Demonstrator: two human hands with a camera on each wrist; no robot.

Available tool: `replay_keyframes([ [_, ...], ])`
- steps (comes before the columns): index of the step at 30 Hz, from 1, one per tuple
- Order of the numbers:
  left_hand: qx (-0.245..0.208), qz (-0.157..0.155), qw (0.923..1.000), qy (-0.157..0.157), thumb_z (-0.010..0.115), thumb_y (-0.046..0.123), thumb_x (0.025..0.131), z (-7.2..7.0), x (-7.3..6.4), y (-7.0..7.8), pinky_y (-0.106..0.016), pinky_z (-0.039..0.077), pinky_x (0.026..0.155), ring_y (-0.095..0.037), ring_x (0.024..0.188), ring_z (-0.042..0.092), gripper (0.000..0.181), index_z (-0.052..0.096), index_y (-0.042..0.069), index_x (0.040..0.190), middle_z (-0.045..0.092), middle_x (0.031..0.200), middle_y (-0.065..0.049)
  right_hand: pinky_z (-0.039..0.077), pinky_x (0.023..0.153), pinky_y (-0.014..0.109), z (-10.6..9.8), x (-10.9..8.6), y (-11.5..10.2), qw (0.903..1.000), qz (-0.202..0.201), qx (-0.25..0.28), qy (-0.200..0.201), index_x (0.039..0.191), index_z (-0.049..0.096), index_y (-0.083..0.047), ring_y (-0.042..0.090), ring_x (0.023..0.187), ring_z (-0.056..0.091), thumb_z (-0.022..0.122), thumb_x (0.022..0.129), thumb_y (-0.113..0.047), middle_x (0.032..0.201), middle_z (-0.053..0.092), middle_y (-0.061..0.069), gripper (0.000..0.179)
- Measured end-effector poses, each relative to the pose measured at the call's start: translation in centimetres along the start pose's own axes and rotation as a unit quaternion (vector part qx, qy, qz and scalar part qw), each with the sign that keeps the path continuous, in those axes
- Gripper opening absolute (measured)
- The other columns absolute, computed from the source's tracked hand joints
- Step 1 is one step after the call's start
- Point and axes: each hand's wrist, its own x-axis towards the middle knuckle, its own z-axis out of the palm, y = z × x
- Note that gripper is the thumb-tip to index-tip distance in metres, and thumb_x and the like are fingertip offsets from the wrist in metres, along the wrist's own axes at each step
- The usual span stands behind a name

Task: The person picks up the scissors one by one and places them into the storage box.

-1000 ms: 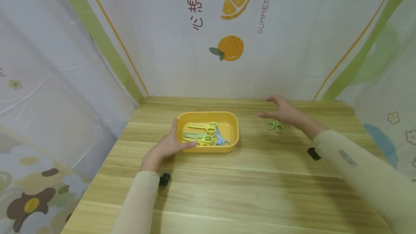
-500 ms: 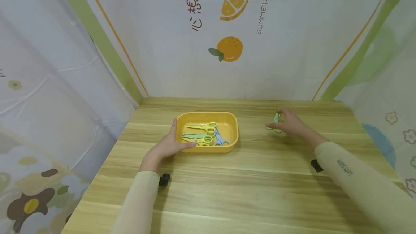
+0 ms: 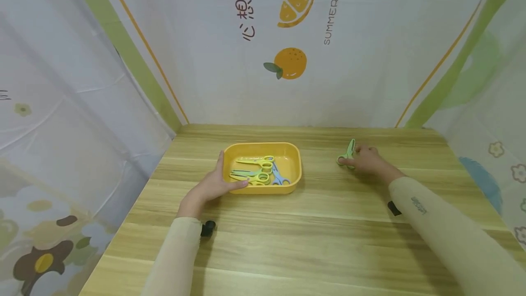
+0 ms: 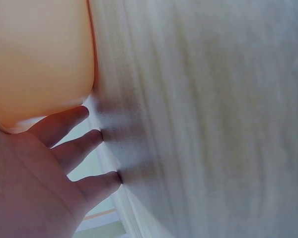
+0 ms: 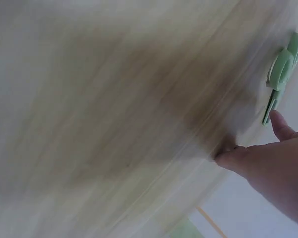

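A yellow plastic tray (image 3: 295, 188) holds several children's scissors: yellow pairs (image 3: 260, 161), a green one among them and a blue pair (image 3: 277, 175). My left hand (image 3: 211, 184) grips the tray's left end, thumb over the near rim. In the left wrist view three fingers stand beside the tray wall (image 4: 44, 59), two with tips down on the table. To the right, my right hand (image 3: 370, 161) holds light-green scissors (image 3: 350, 150) at the table, thumb over a handle loop and fingers curled by the blades. The right wrist view shows these green scissors (image 5: 283, 64) with a fingertip at the blade end.
The wooden table (image 3: 279, 241) ends at a white curtain (image 3: 349, 81) printed with oranges and lettering. More printed curtain (image 3: 82, 104) hangs along the left side and the right. Black wrist-camera mounts (image 3: 208, 228) show below both wrists.
My right hand has come down onto the green scissors from above, and its fingers have drawn back from the blade tip toward the handles. The left hand and tray stay where they were.
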Motion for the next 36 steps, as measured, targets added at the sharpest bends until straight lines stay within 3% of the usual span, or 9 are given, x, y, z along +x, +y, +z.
replay_keyframes([
  [7, -0.009, 0.004, 0.9999, 0.008, 0.080, 0.067, 0.086, 0.1, 0.0, -0.3, -0.068, 0.023, 0.129, -0.052, 0.161, 0.022, 0.142, -0.033, 0.030, 0.164, 0.006, 0.178, -0.027, 0.019, 0.118, 0.081, 0.9, 0.4, -0.6, 0.9986, -0.010, -0.049, 0.017, 0.149, 0.030, 0.022, 0.071, 0.144, 0.016, 0.059, 0.099, -0.067, 0.152, 0.023, 0.053, 0.107],
  [16, -0.008, 0.006, 1.0000, 0.001, 0.079, 0.068, 0.086, 0.2, 0.0, -0.2, -0.069, 0.024, 0.129, -0.053, 0.160, 0.024, 0.142, -0.034, 0.030, 0.164, 0.007, 0.177, -0.028, 0.010, 0.122, 0.080, 2.1, -0.1, -1.4, 0.9967, 0.029, -0.063, 0.042, 0.157, 0.011, 0.023, 0.074, 0.144, 0.010, 0.057, 0.098, -0.072, 0.151, 0.016, 0.055, 0.120],
  [24, -0.005, 0.011, 0.9999, 0.002, 0.079, 0.067, 0.087, -0.1, 0.0, 0.0, -0.068, 0.023, 0.130, -0.052, 0.161, 0.021, 0.141, -0.033, 0.029, 0.164, 0.005, 0.178, -0.028, 0.003, 0.125, 0.079, 1.9, 0.4, -1.5, 0.9955, 0.048, -0.074, 0.037, 0.155, 0.012, 0.026, 0.074, 0.149, 0.004, 0.051, 0.100, -0.073, 0.154, 0.009, 0.056, 0.120],
  [27, 0.000, 0.011, 0.9999, 0.002, 0.078, 0.068, 0.087, -0.2, 0.0, 0.1, -0.068, 0.023, 0.129, -0.053, 0.161, 0.021, 0.141, -0.032, 0.028, 0.165, 0.004, 0.178, -0.027, 0.012, 0.124, 0.079, 1.5, 0.6, -1.4, 0.9945, 0.037, -0.094, 0.028, 0.149, 0.021, 0.031, 0.074, 0.146, 0.013, 0.052, 0.099, -0.074, 0.151, 0.016, 0.057, 0.120],
  [29, 0.003, 0.011, 0.9999, 0.003, 0.078, 0.067, 0.088, -0.3, 0.0, 0.1, -0.069, 0.024, 0.129, -0.053, 0.161, 0.020, 0.140, -0.032, 0.027, 0.165, 0.004, 0.178, -0.028, 0.022, 0.121, 0.079, 1.2, 0.8, -1.2, 0.9913, 0.017, -0.128, 0.022, 0.137, 0.040, 0.031, 0.073, 0.141, 0.027, 0.053, 0.099, -0.073, 0.145, 0.028, 0.057, 0.112],
  [31, 0.004, 0.009, 0.9999, 0.003, 0.078, 0.065, 0.089, -0.2, 0.0, 0.1, -0.069, 0.023, 0.129, -0.053, 0.161, 0.020, 0.139, -0.032, 0.027, 0.165, 0.004, 0.178, -0.027, 0.035, 0.114, 0.076, 0.9, 1.0, -0.9, 0.9864, -0.002, -0.163, 0.018, 0.119, 0.055, 0.026, 0.067, 0.130, 0.044, 0.054, 0.099, -0.072, 0.136, 0.041, 0.054, 0.100],
  [33, 0.005, 0.008, 1.0000, 0.002, 0.078, 0.065, 0.089, -0.1, 0.0, 0.0, -0.068, 0.023, 0.129, -0.053, 0.162, 0.020, 0.139, -0.033, 0.028, 0.164, 0.003, 0.178, -0.027, 0.046, 0.105, 0.070, 0.5, 1.0, -0.7, 0.9826, -0.018, -0.184, 0.015, 0.102, 0.060, 0.015, 0.056, 0.114, 0.057, 0.058, 0.098, -0.070, 0.126, 0.051, 0.048, 0.085],
  [36, 0.004, 0.007, 1.0000, 0.002, 0.078, 0.065, 0.089, 0.0, -0.1, 0.0, -0.069, 0.023, 0.129, -0.052, 0.162, 0.018, 0.139, -0.034, 0.029, 0.164, 0.002, 0.178, -0.027, 0.055, 0.088, 0.055, -0.1, 1.0, -0.4, 0.9855, -0.031, -0.167, 0.003, 0.086, 0.057, 0.000, 0.036, 0.090, 0.059, 0.064, 0.096, -0.065, 0.100, 0.059, 0.030, 0.066],
])
